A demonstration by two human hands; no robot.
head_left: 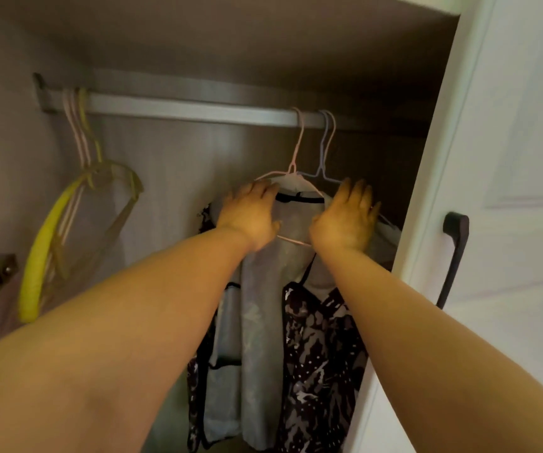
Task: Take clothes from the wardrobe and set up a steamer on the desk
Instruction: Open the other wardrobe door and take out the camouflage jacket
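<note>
Both hands are reaching up into the wardrobe, set apart at shoulder width of the garment. The left hand (250,217) is curling over the left shoulder of the grey garment (260,308) and its pink hanger (293,171); the right hand (345,217) is lying over the right shoulder, fingers bent onto the cloth, though whether it is truly gripping I cannot tell. The clothes are hanging from the rail (198,109), at its right end beside the white door (508,158). The fabric is looking thin, soft and light, likely to slide off, so lifting by the hanger's hook or shoulders seems wisest. Two hooks are sitting here, the pink one and a grey hanger (324,158), with a dark patterned garment (322,354) behind. Three empty hangers (80,142) are hanging at the far left.
</note>
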